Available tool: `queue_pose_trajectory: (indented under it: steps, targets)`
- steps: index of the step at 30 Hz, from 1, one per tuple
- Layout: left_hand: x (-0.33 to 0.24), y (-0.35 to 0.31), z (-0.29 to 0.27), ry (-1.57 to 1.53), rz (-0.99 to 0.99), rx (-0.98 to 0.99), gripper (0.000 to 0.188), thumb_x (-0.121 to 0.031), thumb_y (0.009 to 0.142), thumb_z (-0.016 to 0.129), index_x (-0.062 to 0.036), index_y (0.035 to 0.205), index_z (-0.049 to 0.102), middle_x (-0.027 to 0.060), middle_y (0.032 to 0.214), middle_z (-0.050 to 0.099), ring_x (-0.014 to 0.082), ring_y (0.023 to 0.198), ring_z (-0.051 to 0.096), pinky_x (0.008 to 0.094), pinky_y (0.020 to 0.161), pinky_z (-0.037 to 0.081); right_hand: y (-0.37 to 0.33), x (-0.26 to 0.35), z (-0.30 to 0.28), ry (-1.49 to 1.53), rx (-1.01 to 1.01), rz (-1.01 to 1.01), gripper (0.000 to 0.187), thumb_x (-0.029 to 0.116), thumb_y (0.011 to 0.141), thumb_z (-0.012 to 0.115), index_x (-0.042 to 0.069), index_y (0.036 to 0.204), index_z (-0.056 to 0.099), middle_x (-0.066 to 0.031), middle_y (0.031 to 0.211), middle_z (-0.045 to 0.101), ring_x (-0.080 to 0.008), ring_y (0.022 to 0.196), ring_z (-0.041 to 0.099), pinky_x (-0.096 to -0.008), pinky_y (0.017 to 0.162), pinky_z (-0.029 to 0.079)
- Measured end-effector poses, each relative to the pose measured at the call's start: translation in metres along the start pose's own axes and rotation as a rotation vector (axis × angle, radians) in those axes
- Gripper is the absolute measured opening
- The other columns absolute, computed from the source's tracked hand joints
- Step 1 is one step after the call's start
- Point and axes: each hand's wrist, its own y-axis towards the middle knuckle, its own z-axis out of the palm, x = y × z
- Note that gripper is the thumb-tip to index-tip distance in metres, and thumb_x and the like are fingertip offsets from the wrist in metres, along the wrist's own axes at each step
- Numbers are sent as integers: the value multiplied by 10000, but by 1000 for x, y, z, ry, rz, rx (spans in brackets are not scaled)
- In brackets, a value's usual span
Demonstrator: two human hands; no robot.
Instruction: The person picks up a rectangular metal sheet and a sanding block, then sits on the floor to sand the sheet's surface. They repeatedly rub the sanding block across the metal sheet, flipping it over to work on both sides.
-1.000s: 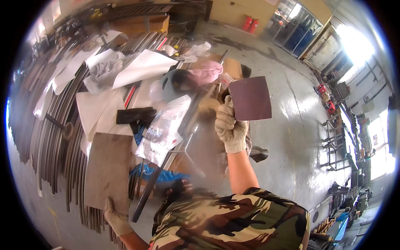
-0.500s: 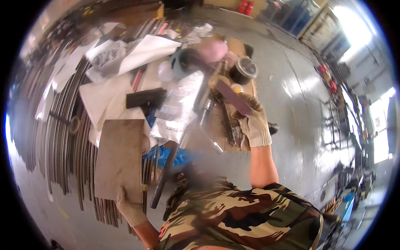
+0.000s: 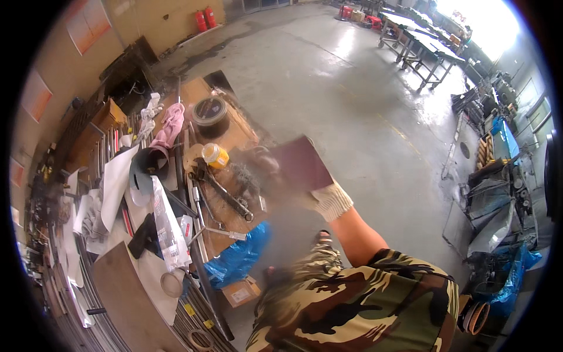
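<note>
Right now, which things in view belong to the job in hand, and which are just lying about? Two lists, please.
In the job:
maroon sheet, in the gloved right hand
brown plate, at lower left; the left hand held it a second ago but is out of view now

Apparently just lying about:
lidded dark tub
yellow jar
pink cloth
black glove
blue plastic

The sheet (image 3: 302, 164) is deep maroon and the glove (image 3: 333, 200) cream. Camouflage in olive green, brown, black and tan patterns the clothing (image 3: 363, 305). The small jar (image 3: 217, 158) is yellow, its lid (image 3: 209, 151) whitish; the cloth (image 3: 170, 126) is pink, the plastic (image 3: 240, 255) bright blue, the fire extinguishers (image 3: 201, 21) red, the board (image 3: 126, 293) dull brown.
</note>
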Motion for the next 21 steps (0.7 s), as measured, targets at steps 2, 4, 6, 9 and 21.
queue_pose_trajectory:
  steps: [2,4,6,9,21]
  targets:
    - [-15,-10,8,18,29,-8,453,-155,994,635,87,1372,580,225,1311,623,320,1114,673,396,908,589,-11,30,-3,-505,-126,1,205,91,1017,606,33,1210,643,-70,1047,677,-177,904,667,-316,803,567]
    - [-31,-25,24,44,68,0,449,-156,996,631,89,1369,581,225,1309,622,319,1113,672,392,913,586,-22,39,-49,-797,-163,-57,150,90,1019,610,26,1147,656,-80,996,679,-185,869,674,-318,788,578]
    - [-45,-42,58,52,113,46,446,-158,998,626,90,1367,582,225,1307,622,318,1112,672,389,917,582,-33,36,-137,-777,-206,-99,143,52,992,631,27,1130,661,-80,963,677,-184,827,667,-322,750,578]
    - [-78,-78,106,101,198,85,442,-160,1002,620,92,1363,584,226,1305,621,317,1110,670,384,923,577,-50,41,-228,-450,-333,0,153,2,952,646,28,1100,668,-71,926,674,-176,774,653,-322,686,568]
    - [-205,-171,314,140,549,493,407,-169,1028,569,106,1326,602,233,1271,628,308,1125,656,376,965,548,-155,130,-377,401,-666,314,192,40,932,618,44,1124,635,-14,824,568,-90,615,476,-224,522,415]
